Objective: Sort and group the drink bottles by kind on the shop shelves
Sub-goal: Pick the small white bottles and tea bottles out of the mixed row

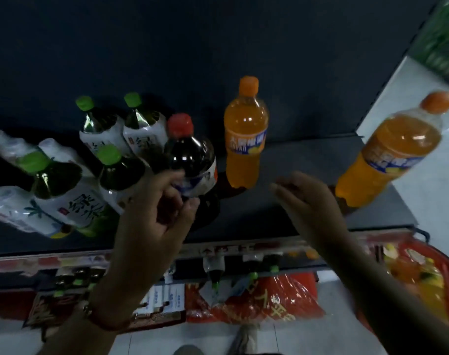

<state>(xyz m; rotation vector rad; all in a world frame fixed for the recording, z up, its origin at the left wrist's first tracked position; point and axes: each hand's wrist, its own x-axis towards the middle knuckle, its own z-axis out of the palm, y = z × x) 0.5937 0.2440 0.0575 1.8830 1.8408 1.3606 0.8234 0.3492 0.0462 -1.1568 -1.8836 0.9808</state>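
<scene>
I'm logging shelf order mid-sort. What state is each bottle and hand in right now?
dark cola bottle: upright, red cap on, left hand at its label
left hand: fingers curled, grip unclear
right hand: open, holding nothing
middle orange soda: upright, capped
right orange soda: upright, capped
green tea bottles: capped, grouped

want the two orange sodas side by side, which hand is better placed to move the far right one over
Right. The right hand is open and holds nothing, and hangs between the two orange bottles, near the right one. The left hand is curled beside the cola bottle, farther away.
</scene>
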